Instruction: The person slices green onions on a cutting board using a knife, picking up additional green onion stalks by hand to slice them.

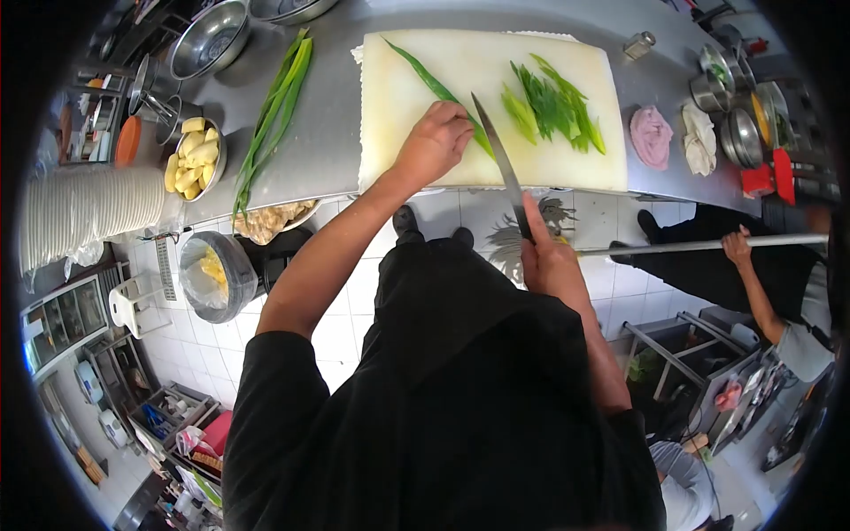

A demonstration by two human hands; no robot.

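One board [390, 115] on one worktop [336, 115], bearing one stalk [425, 76], slantwise under the left hand [434, 144], fingers curled closed upon it, and one pile of cut greens [549, 102], too overlapped to count. One knife [502, 157], handle wrapped by closed fingers of the right hand [551, 261], blade just beside the stalk. One pink cloth [651, 137], one white cloth [699, 137], right of the board.

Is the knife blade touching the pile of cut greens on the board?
Apart. The head view shows a bare strip of the cutting board between the knife blade and the cut greens.
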